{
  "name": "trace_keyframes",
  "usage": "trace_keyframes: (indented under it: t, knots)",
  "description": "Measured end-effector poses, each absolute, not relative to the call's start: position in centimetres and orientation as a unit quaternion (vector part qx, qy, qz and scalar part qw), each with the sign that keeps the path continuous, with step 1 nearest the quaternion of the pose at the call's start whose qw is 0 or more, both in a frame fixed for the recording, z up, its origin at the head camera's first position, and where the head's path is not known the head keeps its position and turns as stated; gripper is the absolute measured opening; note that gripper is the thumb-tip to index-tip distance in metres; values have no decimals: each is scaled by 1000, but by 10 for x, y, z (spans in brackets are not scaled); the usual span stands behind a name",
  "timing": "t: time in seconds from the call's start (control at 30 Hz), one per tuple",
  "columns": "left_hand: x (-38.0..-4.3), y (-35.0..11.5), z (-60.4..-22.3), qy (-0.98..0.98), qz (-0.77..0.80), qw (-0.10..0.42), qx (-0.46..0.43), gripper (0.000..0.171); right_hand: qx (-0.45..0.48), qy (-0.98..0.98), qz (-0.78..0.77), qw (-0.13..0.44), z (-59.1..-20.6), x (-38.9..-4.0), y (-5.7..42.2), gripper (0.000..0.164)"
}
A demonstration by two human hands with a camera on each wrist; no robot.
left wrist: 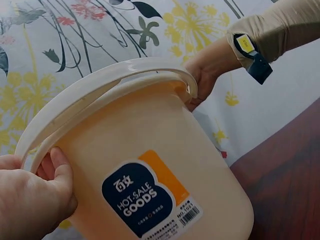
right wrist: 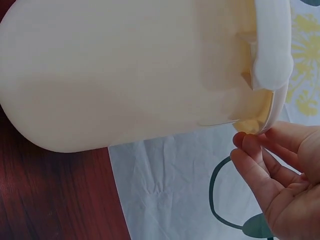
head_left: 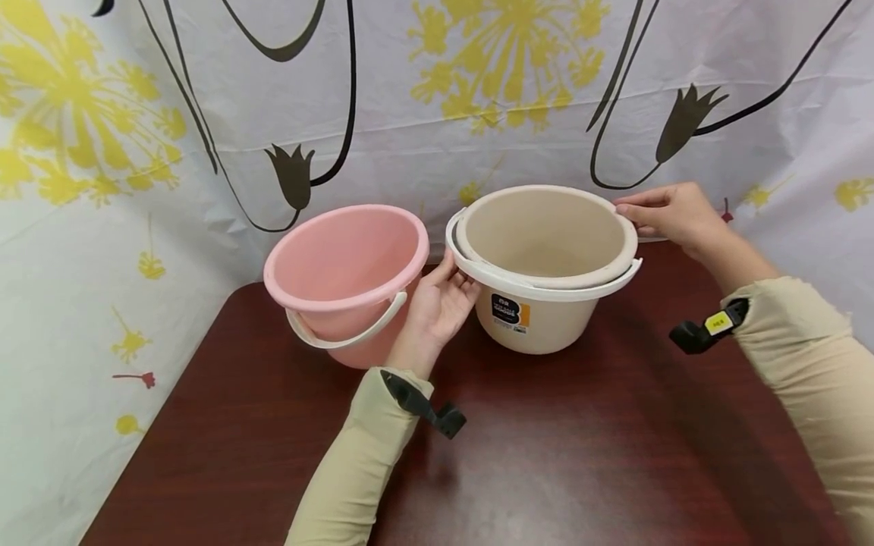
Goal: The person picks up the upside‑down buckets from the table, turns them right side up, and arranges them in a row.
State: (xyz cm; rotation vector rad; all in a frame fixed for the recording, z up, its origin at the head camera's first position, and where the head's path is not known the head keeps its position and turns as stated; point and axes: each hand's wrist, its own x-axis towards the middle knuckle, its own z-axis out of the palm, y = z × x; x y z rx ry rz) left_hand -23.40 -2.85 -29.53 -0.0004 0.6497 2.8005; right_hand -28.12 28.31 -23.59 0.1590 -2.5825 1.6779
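Note:
A beige bucket [head_left: 567, 322] is held by its rim between my two hands, its mouth facing up. My left hand [head_left: 438, 303] grips the rim on the left side, thumb and fingers around the edge. On the far right, my right hand [head_left: 672, 214] pinches the same rim between thumb and fingertips. The bucket's white handle [head_left: 505, 284] hangs down around the front, just below the rim. A blue and orange label [left wrist: 137, 200] is stuck on the bucket's wall. To the left, a pink bucket [head_left: 372, 350] leans slightly, close beside my left hand.
Under the buckets lies a dark red-brown wooden table [head_left: 546, 455]. A white cloth [head_left: 382, 144] with yellow and dark flower prints hangs behind it and along the left. The pink bucket's pale handle [head_left: 348, 339] droops across its front.

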Motion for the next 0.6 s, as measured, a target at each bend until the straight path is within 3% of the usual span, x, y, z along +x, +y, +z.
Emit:
trace_keyframes:
  t: [0.13, 0.4, 0.5, 0.6]
  knots:
    - [-233, -31, -301, 229, 963, 139, -10, 18, 58, -858, 509, 42, -235, -281, 283, 6]
    - [-233, -36, -313, 244, 960, 131, -44, 18, 56, -888, 453, 51, -233, -281, 282, 41]
    - [-233, -37, -320, 252, 958, 127, -55, 20, 62, -888, 453, 51, -233, -281, 282, 47]
    - [-235, -37, -327, 264, 954, 129, -59, 22, 63, -888, 453, 50, -233, -282, 282, 42]
